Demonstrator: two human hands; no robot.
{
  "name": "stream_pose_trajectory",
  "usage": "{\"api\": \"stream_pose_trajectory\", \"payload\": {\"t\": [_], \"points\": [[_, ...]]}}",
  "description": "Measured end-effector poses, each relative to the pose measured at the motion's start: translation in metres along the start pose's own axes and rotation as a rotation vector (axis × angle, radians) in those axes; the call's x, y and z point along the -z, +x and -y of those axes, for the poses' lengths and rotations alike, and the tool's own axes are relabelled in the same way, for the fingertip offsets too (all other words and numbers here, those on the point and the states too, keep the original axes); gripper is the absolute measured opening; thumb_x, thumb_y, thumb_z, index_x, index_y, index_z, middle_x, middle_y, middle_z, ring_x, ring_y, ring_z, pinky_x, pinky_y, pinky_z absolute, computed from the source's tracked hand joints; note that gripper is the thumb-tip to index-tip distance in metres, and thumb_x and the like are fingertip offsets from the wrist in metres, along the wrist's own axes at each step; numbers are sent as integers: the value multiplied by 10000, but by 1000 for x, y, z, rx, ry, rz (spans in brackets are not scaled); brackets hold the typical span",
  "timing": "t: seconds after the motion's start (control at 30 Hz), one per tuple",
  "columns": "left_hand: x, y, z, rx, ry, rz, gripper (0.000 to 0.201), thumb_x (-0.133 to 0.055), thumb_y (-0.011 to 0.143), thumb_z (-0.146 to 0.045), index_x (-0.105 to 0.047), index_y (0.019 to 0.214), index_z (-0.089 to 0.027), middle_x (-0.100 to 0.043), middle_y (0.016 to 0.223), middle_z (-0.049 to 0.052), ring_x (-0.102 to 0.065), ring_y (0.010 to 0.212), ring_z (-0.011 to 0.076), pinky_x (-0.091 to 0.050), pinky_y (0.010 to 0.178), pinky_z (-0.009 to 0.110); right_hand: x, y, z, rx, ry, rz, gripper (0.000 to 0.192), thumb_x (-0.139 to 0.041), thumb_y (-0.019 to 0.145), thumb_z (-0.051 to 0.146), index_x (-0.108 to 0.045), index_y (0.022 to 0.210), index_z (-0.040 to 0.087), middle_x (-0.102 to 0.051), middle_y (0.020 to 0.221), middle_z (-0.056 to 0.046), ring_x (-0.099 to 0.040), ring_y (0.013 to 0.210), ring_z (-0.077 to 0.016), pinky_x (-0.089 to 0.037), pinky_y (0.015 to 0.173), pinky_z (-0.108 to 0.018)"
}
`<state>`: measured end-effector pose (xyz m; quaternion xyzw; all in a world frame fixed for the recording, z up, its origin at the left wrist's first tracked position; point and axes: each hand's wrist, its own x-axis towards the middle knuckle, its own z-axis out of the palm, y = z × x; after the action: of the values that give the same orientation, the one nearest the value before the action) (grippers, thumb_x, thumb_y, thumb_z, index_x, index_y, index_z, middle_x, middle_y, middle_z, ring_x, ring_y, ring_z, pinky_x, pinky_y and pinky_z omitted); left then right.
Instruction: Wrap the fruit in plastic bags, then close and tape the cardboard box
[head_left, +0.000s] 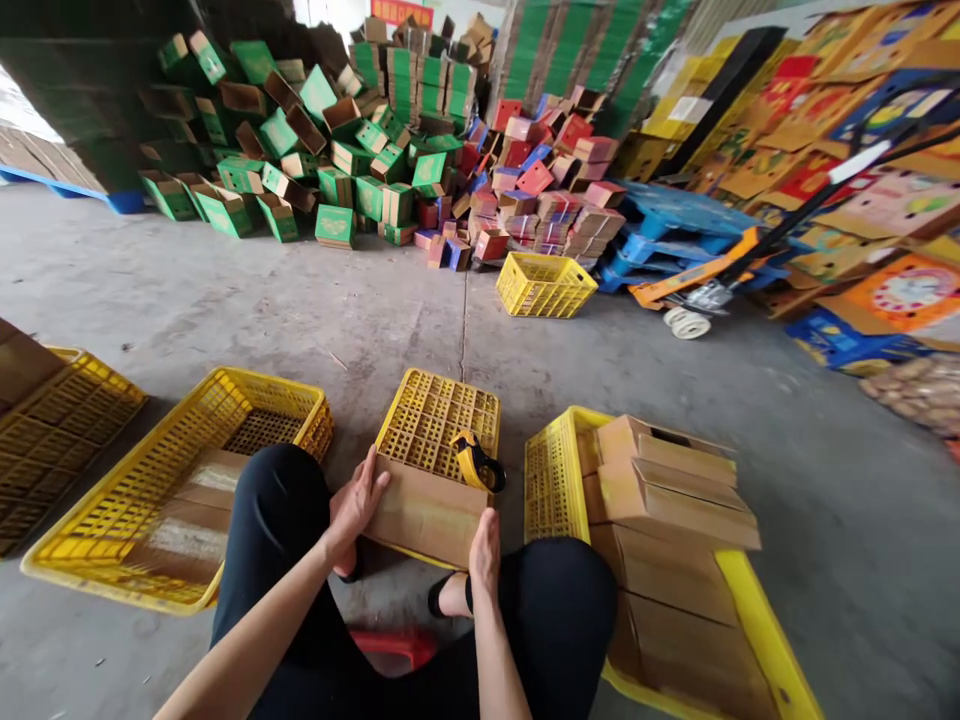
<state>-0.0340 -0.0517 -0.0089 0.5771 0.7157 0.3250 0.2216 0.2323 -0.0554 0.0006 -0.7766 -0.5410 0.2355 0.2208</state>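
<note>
Both hands grasp a flat brown cardboard piece point(427, 515) by its side edges, the left hand point(358, 505) at its left edge and the right hand point(484, 550) at its near right corner. It lies plain and unprinted on an upturned yellow crate point(435, 415), with a yellow tape dispenser point(477, 462) just beyond.

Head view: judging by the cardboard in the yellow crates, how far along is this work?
Done: several made-up brown boxes sit stacked in the right crate. In hand: the left hand and right hand press a cardboard piece on an upturned crate, beside a tape dispenser. Left: flat cardboard lies in the left crate.
</note>
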Motion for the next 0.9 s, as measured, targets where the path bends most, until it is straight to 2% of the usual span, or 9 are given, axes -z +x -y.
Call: {"api": "stream_pose_trajectory", "payload": {"t": [0.03,0.1,0.17,0.23,0.37,0.57,0.73,0.8,0.9], "points": [[2,2,4,75,-64,35,707,-381,1063,-577,-230,1674,-254,-494,1608,93,-533,1426,290,-470,1141,426,-1,-7,4,0,-36,-38,815,-133,1065,562,-367,1584,-21,-466,1580,-281,-451,1488,-342,-362,1214,-433],[5,6,9,147,-198,95,676,-350,1074,-561,-284,1656,-222,-528,1579,113,-525,1435,294,-448,1160,445,-5,-21,13,142,-205,-109,777,-190,1072,557,-307,1622,21,-308,1682,-234,-239,1589,-350,-201,1280,-531],[6,9,11,169,-308,134,654,-337,1079,-552,-329,1635,-208,-552,1556,122,-537,1424,298,-444,1162,462,-10,-36,23,269,-342,-91,750,-199,1077,549,-304,1632,55,-259,1706,-199,-170,1606,-359,-106,1282,-605],[5,11,10,166,-387,145,643,-346,1075,-558,-366,1616,-211,-575,1536,119,-553,1410,298,-445,1163,473,-15,-45,31,302,-426,-89,765,-203,1076,555,-294,1631,36,-235,1707,-214,-173,1601,-379,-80,1272,-639],[5,15,6,135,-468,125,653,-333,1068,-596,-433,1578,-200,-545,1565,109,-496,1459,282,-396,1212,454,-24,-51,44,330,-470,-71,807,-258,1066,581,-296,1619,-6,-231,1693,-258,-200,1590,-407,-129,1269,-630],[5,15,11,141,-525,139,669,-328,1066,-599,-448,1574,-182,-473,1621,96,-381,1534,281,-303,1273,448,-57,-67,78,536,-404,27,815,-441,1023,616,-302,1642,104,-202,1715,-215,-208,1585,-422,-216,1253,-629],[3,15,34,196,-544,197,671,-310,1058,-611,-520,1523,-175,-467,1621,102,-347,1549,247,-293,1278,410,-87,-83,118,743,-326,100,655,-440,1068,426,-291,1648,163,-293,1706,-143,-251,1585,-347,-238,1268,-570],[0,15,41,237,-563,197,674,-307,1059,-614,-535,1508,-167,-484,1608,119,-391,1527,245,-319,1265,401,-89,-84,125,797,-302,112,653,-430,1072,384,-258,1651,138,-338,1690,-130,-264,1583,-313,-239,1279,-530],[-3,14,42,234,-590,162,650,-352,1056,-597,-559,1476,-147,-509,1586,140,-429,1506,257,-336,1256,417,-80,-82,119,838,-292,103,648,-413,1082,387,-227,1658,153,-364,1682,-100,-292,1574,-265,-242,1284,-494]]}}
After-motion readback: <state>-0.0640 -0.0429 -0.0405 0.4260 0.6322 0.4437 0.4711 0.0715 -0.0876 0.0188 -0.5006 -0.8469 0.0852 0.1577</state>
